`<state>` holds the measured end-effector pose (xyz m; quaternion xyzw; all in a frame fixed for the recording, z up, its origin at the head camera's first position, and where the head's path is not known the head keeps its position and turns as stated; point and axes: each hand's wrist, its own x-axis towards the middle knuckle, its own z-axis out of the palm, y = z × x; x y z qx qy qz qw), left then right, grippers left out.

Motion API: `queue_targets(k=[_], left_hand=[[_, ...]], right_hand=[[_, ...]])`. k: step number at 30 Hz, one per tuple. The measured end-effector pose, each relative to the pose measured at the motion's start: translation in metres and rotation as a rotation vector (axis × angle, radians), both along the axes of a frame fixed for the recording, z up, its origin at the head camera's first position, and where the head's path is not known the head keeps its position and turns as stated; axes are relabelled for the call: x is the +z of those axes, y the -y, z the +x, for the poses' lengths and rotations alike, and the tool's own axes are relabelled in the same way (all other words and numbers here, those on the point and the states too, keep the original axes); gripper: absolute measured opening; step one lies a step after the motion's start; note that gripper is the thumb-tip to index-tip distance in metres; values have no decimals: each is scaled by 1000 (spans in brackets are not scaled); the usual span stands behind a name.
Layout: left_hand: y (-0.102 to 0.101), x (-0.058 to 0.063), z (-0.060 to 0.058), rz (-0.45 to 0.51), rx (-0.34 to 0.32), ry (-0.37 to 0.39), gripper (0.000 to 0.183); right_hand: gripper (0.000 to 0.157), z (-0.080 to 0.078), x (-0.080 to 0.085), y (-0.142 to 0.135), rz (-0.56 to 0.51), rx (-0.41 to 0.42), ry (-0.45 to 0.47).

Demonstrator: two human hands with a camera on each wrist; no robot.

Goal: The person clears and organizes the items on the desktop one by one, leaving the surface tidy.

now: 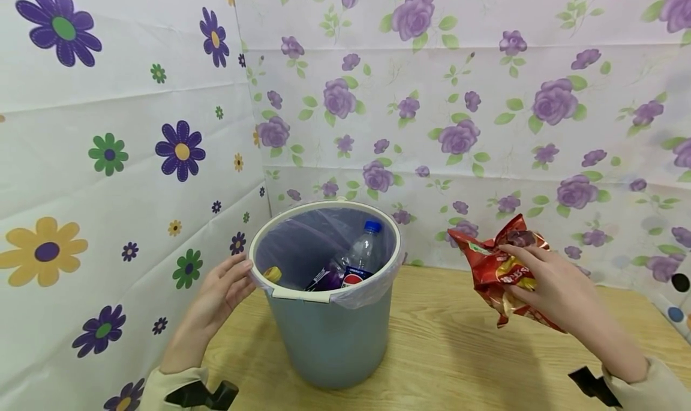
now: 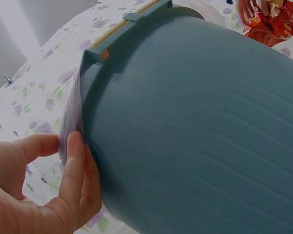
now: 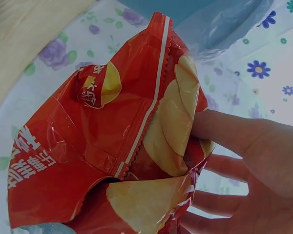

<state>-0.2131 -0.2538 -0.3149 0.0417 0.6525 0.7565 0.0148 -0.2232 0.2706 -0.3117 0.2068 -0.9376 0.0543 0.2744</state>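
A blue-grey trash can [image 1: 335, 339] with a cream rim stands on the wooden table, lined with a thin translucent bag [image 1: 361, 297]. Its left rim is pinched by my left hand [image 1: 221, 291]; in the left wrist view the thumb and fingers [image 2: 72, 165] lie on both sides of the liner edge. Inside the can are a clear plastic bottle [image 1: 366, 249] with a blue cap, a dark wrapper with a Pepsi logo [image 1: 353, 277] and a small yellow piece [image 1: 272, 274]. Right of the can, my right hand [image 1: 556, 285] holds a crumpled red chip bag [image 3: 112, 131] above the table.
The wooden tabletop [image 1: 432, 351] stretches right of the can. A floral sheet [image 1: 486, 99] hangs behind it, and another flowered sheet [image 1: 135, 219] stands close on the left.
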Motion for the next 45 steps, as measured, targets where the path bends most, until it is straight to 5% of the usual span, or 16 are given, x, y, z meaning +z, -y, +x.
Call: queue_targets(k=[17,45], left_hand=[[-1,-1,1,4,-8,-5,64],[0,0,0,4,-5,-5,61]], right_hand=[[72,-6,16,23,-6,77,-144],[59,-9,58,63,-99,170,-187]])
